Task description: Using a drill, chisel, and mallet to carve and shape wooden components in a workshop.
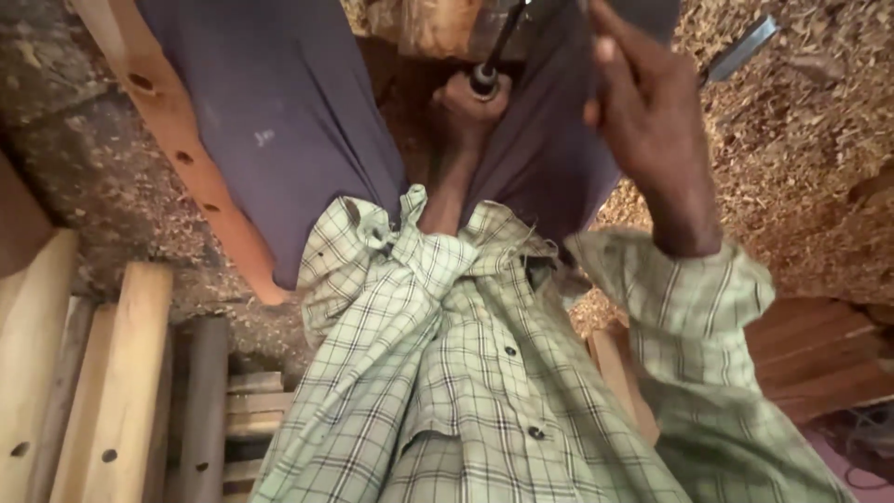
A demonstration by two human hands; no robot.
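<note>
Your left hand (468,104) clenched a dark-handled tool (486,76); your right hand (647,112) gripped something I could not tell, above sawdust (801,140).

The scene is viewed from a single head-worn camera, aimed steeply down the checked shirt (466,391). The sawdust-strewn floor (801,140) is seen close below.

No packages, labels, signs or screens show anywhere in this view — nothing of that kind lies near the fingers of either hand — only bare wood, cloth and sawdust.
</note>
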